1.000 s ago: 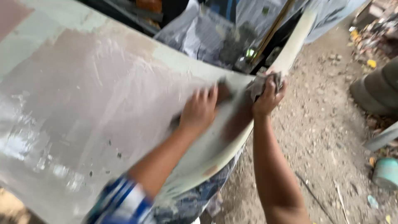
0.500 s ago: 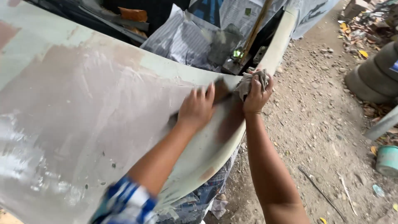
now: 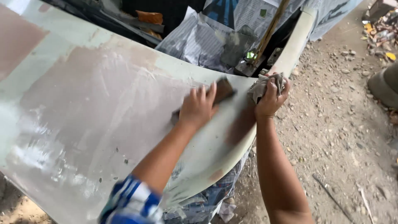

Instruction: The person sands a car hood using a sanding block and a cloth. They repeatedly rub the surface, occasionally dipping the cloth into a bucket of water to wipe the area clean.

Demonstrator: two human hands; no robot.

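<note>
A large curved car body panel [image 3: 83, 124], pale green with wet pinkish-brown filler patches, fills the left of the view. My left hand [image 3: 198, 107] presses flat on a dark sanding block [image 3: 224, 89] against the panel near its right edge. My right hand [image 3: 270, 99] is closed around a crumpled grey rag [image 3: 265, 84] at the panel's rim, just right of the block. My left forearm wears a blue and white striped sleeve [image 3: 132, 203].
Newspaper masking [image 3: 207, 39] covers the parts behind the panel, and more hangs below its lower edge [image 3: 211, 199]. A wooden stick [image 3: 271, 29] leans at the back. Gravel and dirt ground [image 3: 344, 137] lies to the right, with litter [image 3: 383, 37] at the far right.
My left hand with the sanding block has slid a little along the panel. My right hand keeps the rag at the rim. The camera has shifted slightly.
</note>
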